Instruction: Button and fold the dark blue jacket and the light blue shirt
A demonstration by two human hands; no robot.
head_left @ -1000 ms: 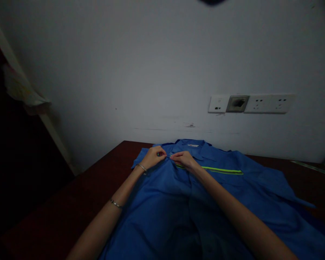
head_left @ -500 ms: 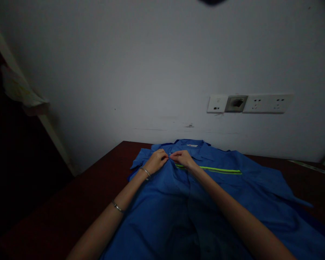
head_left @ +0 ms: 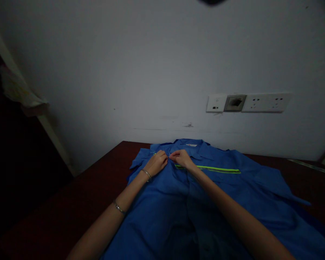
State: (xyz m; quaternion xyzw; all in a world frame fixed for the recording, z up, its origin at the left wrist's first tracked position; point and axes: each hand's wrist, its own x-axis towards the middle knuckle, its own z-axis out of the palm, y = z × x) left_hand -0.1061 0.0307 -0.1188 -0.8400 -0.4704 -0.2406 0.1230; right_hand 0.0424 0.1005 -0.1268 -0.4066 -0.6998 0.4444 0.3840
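Note:
A blue short-sleeved work shirt [head_left: 162, 206] lies front up, its collar toward the wall and a yellow-green stripe [head_left: 219, 169] across the chest. My left hand [head_left: 157, 161] pinches the shirt's front near the chest, left of the collar opening. Close beside it, fingertips almost meeting, my right hand [head_left: 181, 158] is also closed on the front edge of the cloth. The fabric is drawn up into folds below both hands. Whether a button sits between the fingers is too small to see. Two bracelets circle my left wrist and forearm.
The shirt rests on a dark red table [head_left: 105, 169] pushed against a grey wall [head_left: 151, 72]. Wall sockets [head_left: 264, 103] are mounted at the right. A pale plastic bag [head_left: 21, 90] hangs by a dark opening at the left.
My left hand has turned slightly, its back now facing up more, with the fingers curled at the cloth. The right hand stays nearly in place.

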